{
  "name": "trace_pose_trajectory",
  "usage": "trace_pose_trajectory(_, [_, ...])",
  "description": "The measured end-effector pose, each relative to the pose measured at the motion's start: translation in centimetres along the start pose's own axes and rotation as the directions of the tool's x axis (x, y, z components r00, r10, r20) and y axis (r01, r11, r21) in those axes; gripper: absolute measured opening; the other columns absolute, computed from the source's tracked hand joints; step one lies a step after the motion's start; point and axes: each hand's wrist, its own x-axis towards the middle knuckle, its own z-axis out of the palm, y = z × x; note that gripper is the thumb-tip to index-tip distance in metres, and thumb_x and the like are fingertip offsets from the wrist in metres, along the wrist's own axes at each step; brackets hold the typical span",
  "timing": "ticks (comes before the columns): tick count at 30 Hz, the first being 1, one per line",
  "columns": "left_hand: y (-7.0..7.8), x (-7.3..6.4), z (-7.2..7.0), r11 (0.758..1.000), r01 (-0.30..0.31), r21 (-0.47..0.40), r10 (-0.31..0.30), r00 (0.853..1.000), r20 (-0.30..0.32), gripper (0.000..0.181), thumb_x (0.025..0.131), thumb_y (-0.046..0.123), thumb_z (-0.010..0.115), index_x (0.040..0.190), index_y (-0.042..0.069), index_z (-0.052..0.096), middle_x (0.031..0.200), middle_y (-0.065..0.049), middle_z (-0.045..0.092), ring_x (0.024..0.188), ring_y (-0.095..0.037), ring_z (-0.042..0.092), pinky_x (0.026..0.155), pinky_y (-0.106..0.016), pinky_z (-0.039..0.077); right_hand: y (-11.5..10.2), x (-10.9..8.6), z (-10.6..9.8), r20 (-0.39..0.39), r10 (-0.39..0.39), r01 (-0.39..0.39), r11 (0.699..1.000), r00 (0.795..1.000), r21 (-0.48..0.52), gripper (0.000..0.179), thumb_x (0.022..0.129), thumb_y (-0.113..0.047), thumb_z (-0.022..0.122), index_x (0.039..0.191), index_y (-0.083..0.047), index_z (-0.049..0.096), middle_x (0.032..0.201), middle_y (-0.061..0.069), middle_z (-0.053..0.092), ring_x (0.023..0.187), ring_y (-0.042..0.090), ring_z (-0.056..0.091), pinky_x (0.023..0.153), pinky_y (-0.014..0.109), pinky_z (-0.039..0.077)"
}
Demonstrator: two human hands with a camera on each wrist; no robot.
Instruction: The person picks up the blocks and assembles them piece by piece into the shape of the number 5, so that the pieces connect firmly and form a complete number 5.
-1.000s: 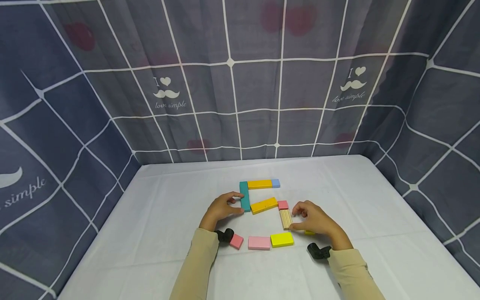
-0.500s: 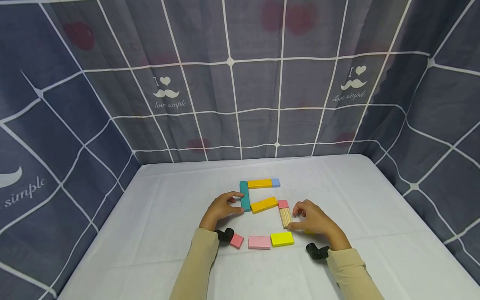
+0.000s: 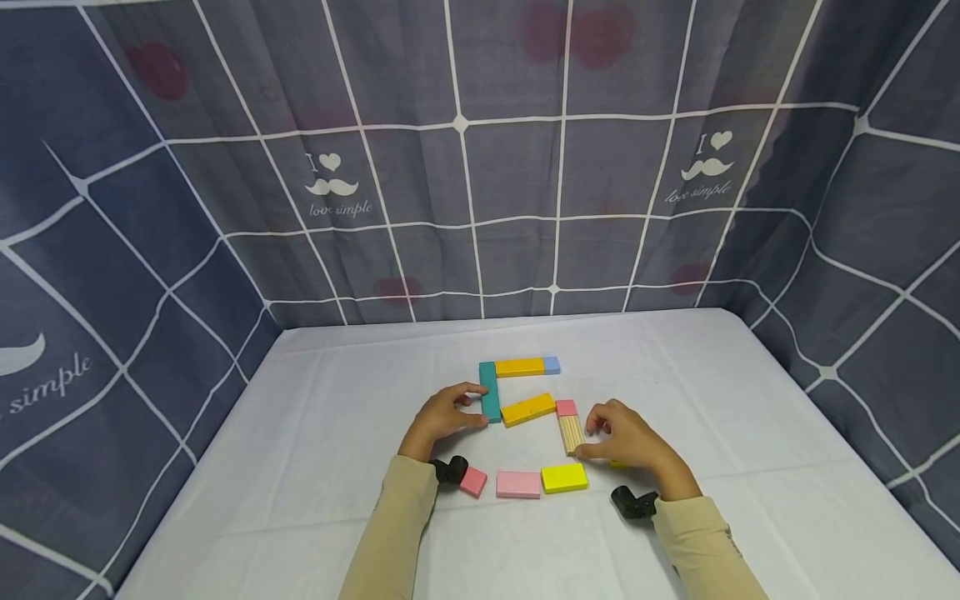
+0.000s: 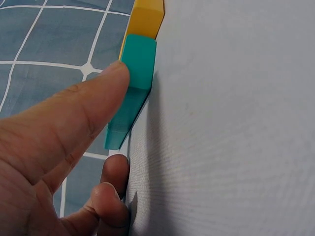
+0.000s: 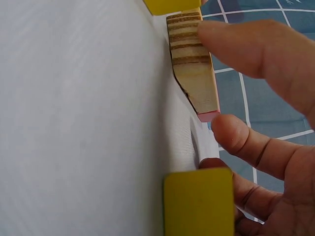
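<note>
A teal block (image 3: 489,392) lies lengthwise on the cloth, and my left hand (image 3: 442,423) touches its left side with the index finger and its near end with the thumb (image 4: 98,101). Across from it, my right hand (image 3: 626,435) is at the right side of a striped wooden block (image 3: 571,435). The right thumb (image 5: 236,44) touches that block near its close end; the other fingers are bent beside it. A small pink-red block (image 3: 566,407) adjoins the striped one's far end. An orange-yellow block (image 3: 528,409) slants between the teal and pink-red blocks.
At the back, another orange-yellow block (image 3: 519,367) and a small blue block (image 3: 551,366) run from the teal one. In front lie a red block (image 3: 473,482), a pink block (image 3: 518,484) and a yellow block (image 3: 564,478). Another yellow block (image 5: 199,204) sits beneath the right hand.
The striped wooden block and the small pink-red block have shifted very slightly away from me, with the right hand alongside. The left hand stays where it was.
</note>
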Motion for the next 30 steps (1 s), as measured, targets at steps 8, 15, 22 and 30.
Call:
trace_pose_trajectory(8, [-0.1, 0.0, 0.0, 1.000, -0.001, -0.005, 0.001, 1.000, 0.002, 0.051, 0.089, 0.019, 0.091, 0.137, 0.020, 0.075, 0.126, -0.011, 0.070, 0.113, -0.032, 0.061, 0.105, -0.054, 0.050, -0.1, 0.0, -0.1, 0.004, -0.001, 0.001, 1.000, 1.000, 0.005, 0.037, 0.082, -0.026, 0.095, 0.093, -0.011, 0.063, 0.094, 0.005, 0.051, 0.090, 0.023, 0.047, 0.079, 0.037, 0.042])
trace_pose_trajectory(15, [-0.3, 0.1, 0.0, 1.000, 0.000, -0.006, 0.000, 1.000, 0.002, 0.051, 0.089, 0.020, 0.092, 0.138, 0.021, 0.075, 0.127, -0.011, 0.070, 0.114, -0.032, 0.061, 0.105, -0.054, 0.050, 0.1, -0.1, -0.5, 0.026, -0.032, 0.030, 0.998, 0.999, 0.061, 0.031, 0.087, -0.023, 0.091, 0.099, -0.009, 0.066, 0.094, 0.004, 0.054, 0.088, 0.022, 0.048, 0.076, 0.033, 0.041])
trace_pose_trajectory(22, [-0.3, 0.2, -0.1, 1.000, 0.014, -0.004, -0.014, 1.000, -0.003, 0.051, 0.089, 0.021, 0.091, 0.138, 0.021, 0.075, 0.128, -0.011, 0.070, 0.115, -0.032, 0.062, 0.106, -0.055, 0.050, 0.5, 0.1, -1.0, 0.055, -0.080, 0.070, 0.984, 0.995, 0.165, 0.023, 0.093, -0.013, 0.083, 0.108, -0.004, 0.069, 0.099, 0.003, 0.063, 0.091, 0.021, 0.055, 0.078, 0.029, 0.048])
trace_pose_trajectory(30, [-0.3, 0.2, 0.1, 1.000, 0.006, -0.008, -0.006, 1.000, -0.001, 0.051, 0.089, 0.021, 0.091, 0.137, 0.021, 0.075, 0.126, -0.011, 0.070, 0.114, -0.032, 0.061, 0.106, -0.055, 0.049, 0.9, -0.1, -1.3, 0.092, -0.127, 0.103, 0.967, 0.988, 0.231, 0.014, 0.099, -0.008, 0.075, 0.111, -0.001, 0.071, 0.100, 0.003, 0.066, 0.092, 0.022, 0.058, 0.081, 0.026, 0.051])
